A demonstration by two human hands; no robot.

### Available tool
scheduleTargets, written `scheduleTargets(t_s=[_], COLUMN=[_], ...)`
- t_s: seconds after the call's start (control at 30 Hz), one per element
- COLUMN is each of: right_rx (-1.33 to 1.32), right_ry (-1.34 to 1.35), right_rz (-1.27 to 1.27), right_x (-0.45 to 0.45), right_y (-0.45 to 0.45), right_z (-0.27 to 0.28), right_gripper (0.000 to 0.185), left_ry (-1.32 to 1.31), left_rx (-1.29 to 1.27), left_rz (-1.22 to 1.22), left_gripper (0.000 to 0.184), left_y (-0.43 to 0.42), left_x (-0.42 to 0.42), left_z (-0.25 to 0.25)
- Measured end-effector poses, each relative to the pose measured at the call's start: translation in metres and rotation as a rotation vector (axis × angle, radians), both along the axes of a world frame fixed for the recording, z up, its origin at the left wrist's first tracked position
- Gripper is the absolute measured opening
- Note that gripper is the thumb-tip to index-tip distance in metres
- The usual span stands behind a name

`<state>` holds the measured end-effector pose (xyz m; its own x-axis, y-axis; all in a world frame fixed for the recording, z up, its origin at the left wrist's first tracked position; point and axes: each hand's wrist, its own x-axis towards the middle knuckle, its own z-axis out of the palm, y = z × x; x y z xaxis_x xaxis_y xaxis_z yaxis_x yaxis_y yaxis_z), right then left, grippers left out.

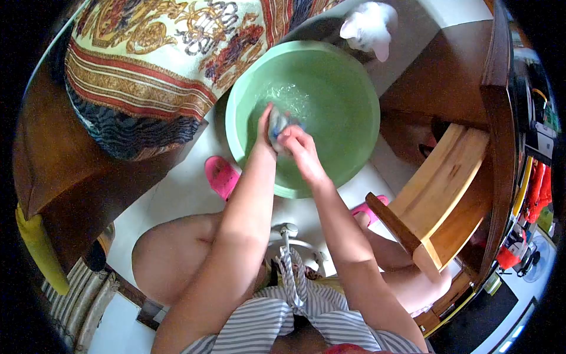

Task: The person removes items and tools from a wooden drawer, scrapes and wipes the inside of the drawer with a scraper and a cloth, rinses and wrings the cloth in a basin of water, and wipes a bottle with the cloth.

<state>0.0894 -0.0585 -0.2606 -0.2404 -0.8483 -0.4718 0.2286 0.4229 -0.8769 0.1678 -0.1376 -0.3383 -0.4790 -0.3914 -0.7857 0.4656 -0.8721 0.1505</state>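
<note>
A large green basin point(368, 112) stands on the floor in front of me, with water rippling in its far left part. Over it, my left hand point(265, 128) is closed around a grey and blue cloth-like item point(276, 123), holding it from the left. My right hand point(299, 144) is a closed fist pressed against the same item from the right, its fingers curled into the blue part. Blur and the fingers hide much of the item, so its exact shape cannot be made out.
A white cat point(370, 29) is beside the basin's far right rim. A patterned cover point(147, 65) drapes over furniture at the left. An open wooden drawer point(439, 183) juts out at the right. Pink clogs point(221, 177) are on my feet.
</note>
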Motion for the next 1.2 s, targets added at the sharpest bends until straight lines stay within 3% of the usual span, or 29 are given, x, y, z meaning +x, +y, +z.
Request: scheduleTargets(t_s=[0.1, 0.13, 0.37, 0.47, 0.57, 0.6, 0.67, 0.7, 0.73, 0.8, 0.87, 0.97, 1.0, 1.1, 1.13, 1.2], right_rx=[-0.097, -0.126, -0.162, -0.027, 0.041, 0.348, 0.268, 0.233, 0.533, 0.533, 0.534, 0.477, 0.447, 0.177, 0.161, 0.022], right_ry=[0.549, 0.652, 0.983, 1.052, 1.165, 0.997, 1.23, 1.348, 1.063, 1.133, 1.119, 1.165, 1.294, 0.517, 0.071, -0.102], right_rz=[0.02, 0.021, 0.05, 0.065, -0.023, -0.02, -0.073, -0.097, 0.089, 0.442, 0.664, 0.312, 0.139, -0.207, -0.352, -0.374], right_x=[0.013, 0.012, 0.001, -0.009, -0.041, -0.056, -0.057, -0.057, -0.044, -0.024, -0.023, -0.046, -0.041, -0.033, -0.022, -0.01], right_y=[0.004, -0.002, -0.015, -0.022, -0.028, -0.034, -0.02, -0.012, -0.012, -0.004, -0.013, -0.009, -0.009, -0.012, -0.025, -0.025], right_z=[0.007, 0.018, -0.016, -0.021, -0.037, -0.047, -0.1, -0.117, -0.112, -0.099, -0.069, -0.07, -0.074, -0.14, -0.089, -0.048], right_gripper=[0.014, 0.022, 0.022, 0.024, 0.027, 0.033, 0.043, 0.051, 0.066, 0.067, 0.07, 0.072, 0.068, 0.056, 0.05, 0.049], left_ry=[0.123, 0.131, 0.123, 0.079, -0.517, -0.645, -0.894, -0.945, -0.989, -1.081, -1.161, -1.226, -1.255, -0.688, -0.572, -0.316], left_rx=[-0.031, -0.044, -0.136, -0.19, -0.369, -0.495, -0.752, -0.812, -0.871, -0.991, -0.941, -0.919, -0.931, -0.594, -0.455, -0.164], left_rz=[0.084, 0.144, -0.046, -0.014, -0.066, -0.081, -0.094, -0.241, -0.395, -0.834, -0.751, -0.664, -0.66, -0.142, -0.114, -0.048], left_gripper=[0.04, 0.035, 0.028, 0.022, 0.034, 0.04, 0.054, 0.06, 0.066, 0.081, 0.085, 0.079, 0.077, 0.059, 0.054, 0.054], left_y=[0.003, 0.008, 0.01, 0.003, -0.023, -0.027, -0.04, -0.033, -0.02, -0.006, 0.002, -0.014, -0.019, -0.006, -0.007, -0.011], left_x=[-0.012, -0.016, -0.015, -0.021, -0.032, -0.027, -0.02, -0.019, -0.017, -0.019, -0.021, -0.006, -0.003, -0.013, -0.014, -0.014], left_z=[-0.006, -0.011, -0.045, -0.045, 0.017, 0.01, -0.014, -0.017, -0.018, -0.042, -0.048, -0.025, -0.022, -0.039, -0.028, -0.006])
